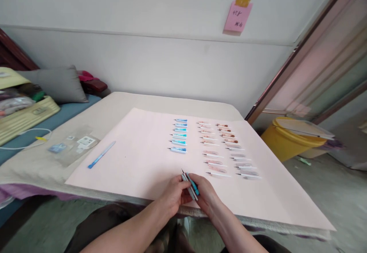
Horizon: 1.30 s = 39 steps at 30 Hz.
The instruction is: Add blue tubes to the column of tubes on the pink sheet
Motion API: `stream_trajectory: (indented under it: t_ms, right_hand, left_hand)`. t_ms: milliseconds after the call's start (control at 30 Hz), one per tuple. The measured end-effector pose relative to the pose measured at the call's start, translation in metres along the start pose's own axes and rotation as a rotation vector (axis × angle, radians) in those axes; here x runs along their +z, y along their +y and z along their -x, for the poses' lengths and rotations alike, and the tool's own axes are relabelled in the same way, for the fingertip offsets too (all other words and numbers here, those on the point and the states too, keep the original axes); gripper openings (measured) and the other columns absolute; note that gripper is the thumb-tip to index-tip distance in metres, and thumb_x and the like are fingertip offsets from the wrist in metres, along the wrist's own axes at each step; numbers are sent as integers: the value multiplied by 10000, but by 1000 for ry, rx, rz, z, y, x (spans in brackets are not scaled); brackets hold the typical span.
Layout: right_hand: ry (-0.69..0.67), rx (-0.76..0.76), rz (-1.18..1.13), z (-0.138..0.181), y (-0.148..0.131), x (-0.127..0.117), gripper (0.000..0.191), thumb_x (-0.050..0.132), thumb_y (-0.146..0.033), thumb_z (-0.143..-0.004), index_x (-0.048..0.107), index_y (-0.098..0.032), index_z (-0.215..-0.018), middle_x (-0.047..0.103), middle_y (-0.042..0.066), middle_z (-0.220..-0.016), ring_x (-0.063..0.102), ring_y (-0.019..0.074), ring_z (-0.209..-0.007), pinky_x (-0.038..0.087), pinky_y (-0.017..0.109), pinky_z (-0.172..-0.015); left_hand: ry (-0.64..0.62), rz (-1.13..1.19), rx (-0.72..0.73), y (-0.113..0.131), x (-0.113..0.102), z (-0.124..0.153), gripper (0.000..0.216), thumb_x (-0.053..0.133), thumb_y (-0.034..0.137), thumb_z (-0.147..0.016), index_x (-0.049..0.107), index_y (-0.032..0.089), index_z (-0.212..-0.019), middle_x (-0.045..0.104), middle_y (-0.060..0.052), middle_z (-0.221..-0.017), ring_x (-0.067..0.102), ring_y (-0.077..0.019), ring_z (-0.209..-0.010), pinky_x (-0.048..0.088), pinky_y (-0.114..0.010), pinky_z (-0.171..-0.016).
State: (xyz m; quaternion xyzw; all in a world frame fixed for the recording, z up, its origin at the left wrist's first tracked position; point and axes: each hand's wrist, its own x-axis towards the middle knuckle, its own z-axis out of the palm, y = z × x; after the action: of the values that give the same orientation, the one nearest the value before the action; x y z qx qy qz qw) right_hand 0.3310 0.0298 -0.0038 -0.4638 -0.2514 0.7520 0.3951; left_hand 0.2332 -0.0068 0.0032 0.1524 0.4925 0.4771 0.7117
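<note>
At the worktop's (pixel 120 104) near edge, both hands — left hand (pixel 172 195), right hand (pixel 208 195) — are gripping a small pen bundle (pixel 189 186), best kept tips-aligned.

Writing on the pink sticky note (pixel 237 16) is too small to read

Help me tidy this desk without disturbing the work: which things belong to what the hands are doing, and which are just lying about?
In use:
left hand and right hand, both gripping the small pens
blue pen row
pinkish pen rows
pink sheet

Lying about:
loose blue pen
plastic bag
yellow bucket
sticky note
grey pillow
</note>
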Motion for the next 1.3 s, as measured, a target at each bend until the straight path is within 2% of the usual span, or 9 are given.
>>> stream_trajectory:
  t_ms: [333,500,700,900,1067,1167,1300]
  right_hand:
    - [-71,-95,79,2,7,-2,201,647,-314,-664,642,-113,-677,636,36,-650,534,121,-558,383,223,-485]
    - [-112,-91,79,4,6,1,218,649,-337,-673,664,-124,-719,661,50,-708,564,134,-603,390,223,-506]
    - [-96,-123,51,4,3,2,235,648,-356,-697,677,-127,-735,663,53,-729,568,145,-639,417,234,-551]
    - [-106,-162,107,6,-8,-3,325,618,-418,-733,671,-163,-926,666,80,-947,598,189,-850,458,287,-733]
    - [-34,-147,286,10,-9,-1,350,701,-344,-647,634,-167,-942,647,31,-748,585,144,-653,445,258,-605]
    - [-32,-191,274,12,-4,5,349,726,-296,-604,618,-155,-905,601,-5,-641,549,120,-563,437,251,-561]
    - [4,-239,206,13,2,10,317,721,-288,-599,608,-161,-866,586,-18,-637,545,116,-558,459,262,-572]
  left_hand:
    - [-17,-3,17,-4,0,-2,243,651,225,-650,616,156,-880,602,-19,-702,571,-133,-624,452,-275,-598]
    - [-18,-8,19,-3,3,-1,236,671,234,-633,606,154,-845,591,-10,-676,561,-127,-609,441,-271,-596]
    - [7,-3,37,2,4,3,234,662,222,-639,617,153,-858,611,-21,-684,567,-123,-605,437,-259,-600]
    - [46,92,128,16,-5,-6,242,652,221,-663,614,136,-886,654,-75,-798,601,-143,-674,452,-259,-630]
    - [159,152,216,23,-11,-12,178,675,205,-644,564,151,-773,616,-30,-714,579,-120,-620,450,-238,-581]
    - [156,175,245,23,-9,-11,170,677,185,-633,544,149,-735,592,-15,-666,568,-116,-583,457,-244,-567]
    - [173,200,271,21,-6,-9,173,678,169,-630,542,146,-734,584,-8,-657,563,-107,-574,458,-232,-557]
